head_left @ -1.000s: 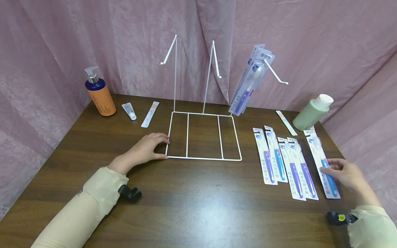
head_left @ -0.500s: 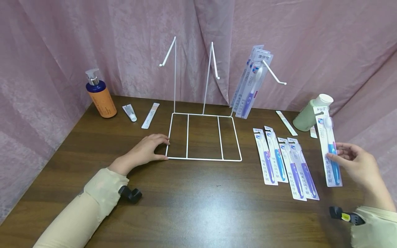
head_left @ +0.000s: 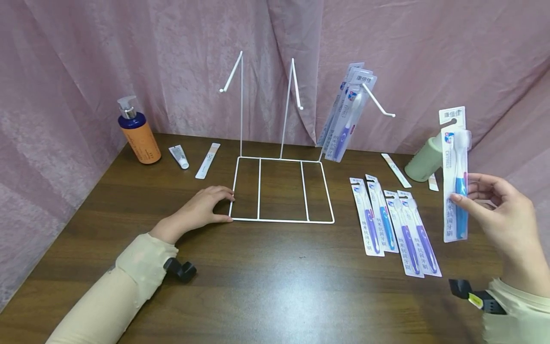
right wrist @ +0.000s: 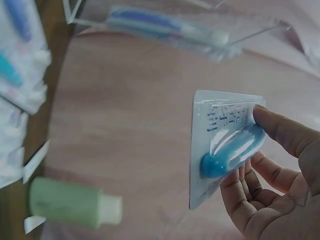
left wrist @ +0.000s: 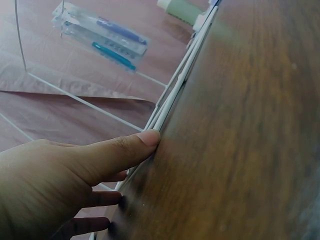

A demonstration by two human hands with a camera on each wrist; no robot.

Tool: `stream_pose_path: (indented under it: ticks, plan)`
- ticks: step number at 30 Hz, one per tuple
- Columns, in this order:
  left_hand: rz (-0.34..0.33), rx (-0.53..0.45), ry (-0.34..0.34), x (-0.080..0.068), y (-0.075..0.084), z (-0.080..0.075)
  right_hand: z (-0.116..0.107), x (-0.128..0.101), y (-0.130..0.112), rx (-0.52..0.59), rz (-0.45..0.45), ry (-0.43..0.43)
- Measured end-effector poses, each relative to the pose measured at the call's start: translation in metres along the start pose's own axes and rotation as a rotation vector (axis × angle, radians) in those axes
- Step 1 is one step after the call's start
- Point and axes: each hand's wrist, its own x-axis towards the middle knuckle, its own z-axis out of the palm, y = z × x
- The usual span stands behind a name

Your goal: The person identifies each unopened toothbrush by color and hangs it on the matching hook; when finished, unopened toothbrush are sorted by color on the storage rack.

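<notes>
upright, blue toothbrush pack (head_left: 455, 177) pinched in right hand (head_left: 502, 220) grip.

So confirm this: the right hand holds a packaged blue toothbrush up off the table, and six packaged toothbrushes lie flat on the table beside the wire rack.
Not six. The head view shows four packaged toothbrushes lying flat on the table beside the wire rack. The rest is right: the right hand holds a packaged blue toothbrush up off the table.
</notes>
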Motion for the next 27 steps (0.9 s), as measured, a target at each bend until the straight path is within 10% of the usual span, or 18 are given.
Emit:
stream_pose_path:
  ticks: [15, 27]
  plan:
    - [-0.004, 0.003, -0.007, 0.000, 0.001, -0.001, 0.030, -0.012, -0.076, 0.165, -0.266, 0.026]
    - [-0.003, 0.018, 0.002, 0.000, 0.000, 0.001, 0.083, -0.021, -0.109, 0.159, -0.377, -0.126]
